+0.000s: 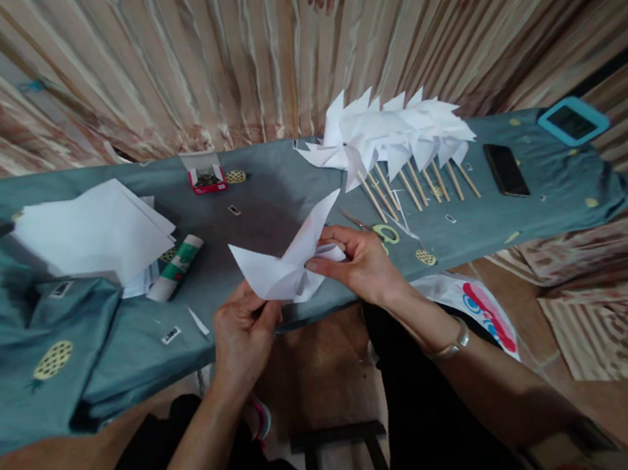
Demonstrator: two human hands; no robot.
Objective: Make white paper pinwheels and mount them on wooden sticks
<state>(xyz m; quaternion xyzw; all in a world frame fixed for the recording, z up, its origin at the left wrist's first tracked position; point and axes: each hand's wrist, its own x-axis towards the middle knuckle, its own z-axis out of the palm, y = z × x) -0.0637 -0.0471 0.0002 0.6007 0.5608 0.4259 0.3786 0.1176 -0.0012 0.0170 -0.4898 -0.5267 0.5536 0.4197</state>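
Between my hands, over the table's near edge, is a white paper pinwheel (272, 275) with its blades partly curled and no stick visible on it. My left hand (244, 332) grips its lower left side, with the fingertips partly behind the paper. My right hand (364, 262) pinches the folded paper near the middle, thumb on top. Just beyond the right hand lie scissors (387, 233) with light green handles. Several finished paper pinwheels (386, 129) on wooden sticks lie overlapped in a row at the back right.
On the left are a stack of white paper (88, 230) and a green-and-white tube (177, 267). A small red box (207, 177) of metal pins stands open at the back. A black phone (506, 169) and a blue-framed device (573, 120) lie right. Paper scraps dot the cloth.
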